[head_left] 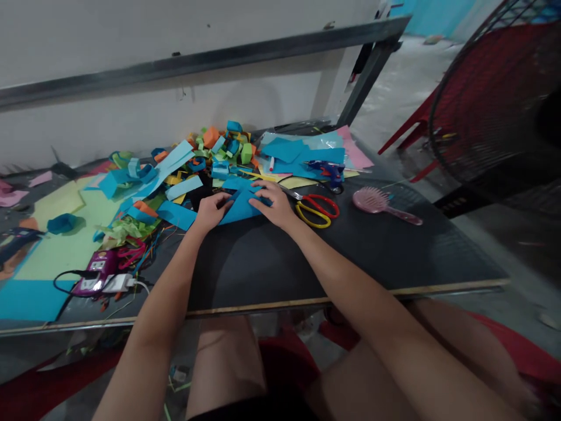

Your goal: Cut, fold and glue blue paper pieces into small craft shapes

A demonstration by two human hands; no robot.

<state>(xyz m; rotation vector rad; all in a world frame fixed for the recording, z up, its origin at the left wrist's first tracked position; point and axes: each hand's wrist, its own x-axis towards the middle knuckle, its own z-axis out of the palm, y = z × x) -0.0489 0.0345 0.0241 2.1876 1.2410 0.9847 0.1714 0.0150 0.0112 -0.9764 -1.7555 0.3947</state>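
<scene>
A piece of blue paper (pixel 242 206) lies on the dark table between my two hands, its upper part raised or folded. My left hand (pixel 213 211) has its fingers curled onto the paper's left edge. My right hand (pixel 274 204) grips the right side, thumb and fingers bent over the paper; what is under the fingertips is hidden. Just right of my right hand rest scissors (pixel 316 210) with one red and one yellow handle loop, their blades partly covered. Left of my left hand lies a blue paper strip (pixel 177 216).
Small folded paper pieces (pixel 228 146) are heaped behind my hands. A blue glue gun (pixel 326 169) lies near stacked paper sheets (pixel 302 155). A pink hairbrush (pixel 381 203) is to the right. A purple power strip (pixel 101 272) with cords sits front left. A fan (pixel 499 99) stands beside the table.
</scene>
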